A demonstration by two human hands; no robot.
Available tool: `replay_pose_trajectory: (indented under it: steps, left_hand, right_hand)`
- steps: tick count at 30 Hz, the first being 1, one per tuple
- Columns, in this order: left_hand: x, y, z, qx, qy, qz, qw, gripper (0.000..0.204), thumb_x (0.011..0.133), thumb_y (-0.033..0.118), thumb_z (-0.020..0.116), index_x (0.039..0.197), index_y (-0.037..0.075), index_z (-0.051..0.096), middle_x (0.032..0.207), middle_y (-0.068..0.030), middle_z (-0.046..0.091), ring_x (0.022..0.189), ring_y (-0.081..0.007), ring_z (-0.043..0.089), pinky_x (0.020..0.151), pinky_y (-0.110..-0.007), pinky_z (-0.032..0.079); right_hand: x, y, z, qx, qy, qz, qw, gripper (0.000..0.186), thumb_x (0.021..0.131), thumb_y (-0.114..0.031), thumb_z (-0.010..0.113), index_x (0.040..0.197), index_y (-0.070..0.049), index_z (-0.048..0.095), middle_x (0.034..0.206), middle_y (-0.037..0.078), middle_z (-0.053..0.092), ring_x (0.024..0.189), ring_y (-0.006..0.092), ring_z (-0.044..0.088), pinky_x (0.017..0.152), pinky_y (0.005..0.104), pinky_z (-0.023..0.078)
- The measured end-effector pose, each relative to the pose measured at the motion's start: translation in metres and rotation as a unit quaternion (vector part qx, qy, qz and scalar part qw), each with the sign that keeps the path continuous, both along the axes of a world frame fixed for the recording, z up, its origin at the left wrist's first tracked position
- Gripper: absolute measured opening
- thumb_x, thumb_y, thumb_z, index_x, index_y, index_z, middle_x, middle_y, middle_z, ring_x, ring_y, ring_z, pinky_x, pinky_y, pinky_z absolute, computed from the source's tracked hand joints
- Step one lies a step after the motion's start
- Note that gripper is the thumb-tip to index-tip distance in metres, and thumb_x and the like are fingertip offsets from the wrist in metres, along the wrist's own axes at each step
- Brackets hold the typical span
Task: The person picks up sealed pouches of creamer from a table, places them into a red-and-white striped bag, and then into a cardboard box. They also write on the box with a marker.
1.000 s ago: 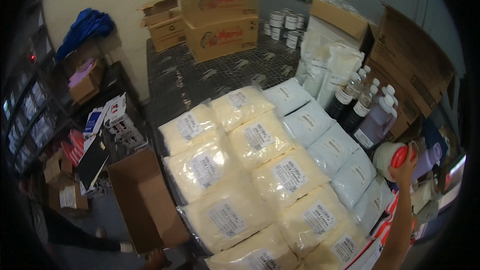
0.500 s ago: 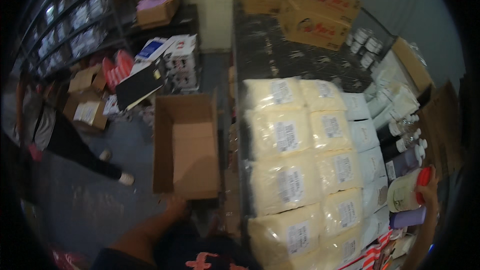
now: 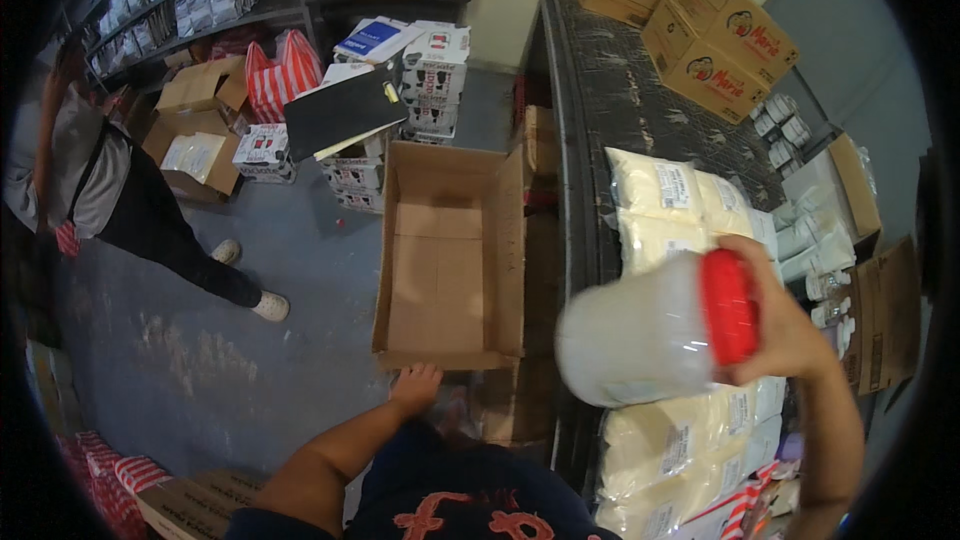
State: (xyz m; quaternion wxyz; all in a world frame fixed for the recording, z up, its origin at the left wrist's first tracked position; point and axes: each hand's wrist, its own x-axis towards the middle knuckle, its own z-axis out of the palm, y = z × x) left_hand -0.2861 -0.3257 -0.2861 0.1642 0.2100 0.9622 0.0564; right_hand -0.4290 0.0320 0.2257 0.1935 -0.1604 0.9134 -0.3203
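An open cardboard box [image 3: 430, 285] is in front of me, left of the table, with its bare inside showing. My left hand [image 3: 416, 388] grips its near edge, fingers hooked over the rim. Above the table my right hand [image 3: 775, 325] grasps a large whitish plastic jar [image 3: 630, 330] by its red lid [image 3: 728, 306], the jar tipped on its side. Beneath the jar lie rows of clear bags of pale yellow powder [image 3: 655, 440], partly hidden by it.
The dark table [image 3: 590, 180] carries cardboard cartons [image 3: 715, 50] at its far end and bottles [image 3: 828, 300] along the right. On the floor stand stacked white cartons [image 3: 435, 70] and a striped bag [image 3: 285, 75]. A person [image 3: 130, 210] stands at the left.
My right hand has lifted the jar from the table's right side and carried it left over the bags. My left hand stays at the box's near edge. The view has shifted.
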Motion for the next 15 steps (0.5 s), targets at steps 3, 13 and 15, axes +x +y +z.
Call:
replay_pose_trajectory:
  steps: [3, 13, 15]
  left_hand:
    - [-0.001, -0.013, -0.005, 0.021, 0.025, -0.02, 0.999, 0.055, 0.085, 0.03, 0.067, 0.132, 0.004, 0.057, 0.122, -0.0131, 0.059, 0.113, -0.0308, 0.058, 0.09, -0.046, 0.048]
    - [-0.007, -0.041, -0.012, 0.11, 0.009, -0.028, 0.993, 0.056, 0.091, 0.027, 0.056, 0.139, -0.001, 0.053, 0.126, -0.0156, 0.058, 0.108, -0.0301, 0.058, 0.09, -0.047, 0.048]
    - [-0.005, -0.045, -0.016, 0.074, -0.003, -0.063, 0.995, 0.067, 0.091, 0.035, 0.059, 0.144, -0.003, 0.045, 0.135, -0.0183, 0.055, 0.113, -0.0328, 0.057, 0.093, -0.05, 0.048]
  right_hand:
    - [-0.028, -0.089, -0.075, 0.027, 0.109, 0.11, 0.988, 0.122, 0.043, -0.026, 0.091, 0.15, -0.015, 0.035, 0.143, 0.028, 0.033, 0.131, 0.0457, 0.042, 0.11, 0.0477, 0.04]
    - [-0.073, -0.26, -0.384, 0.162, 0.052, 0.04, 0.985, 0.116, 0.049, -0.038, 0.093, 0.151, -0.031, 0.038, 0.15, 0.028, 0.026, 0.133, 0.0553, 0.035, 0.097, 0.0662, 0.045]
    - [-0.076, -0.27, -0.446, 0.215, 0.01, 0.004, 0.977, 0.116, 0.049, -0.04, 0.093, 0.151, -0.032, 0.038, 0.151, 0.027, 0.025, 0.134, 0.055, 0.034, 0.096, 0.0667, 0.045]
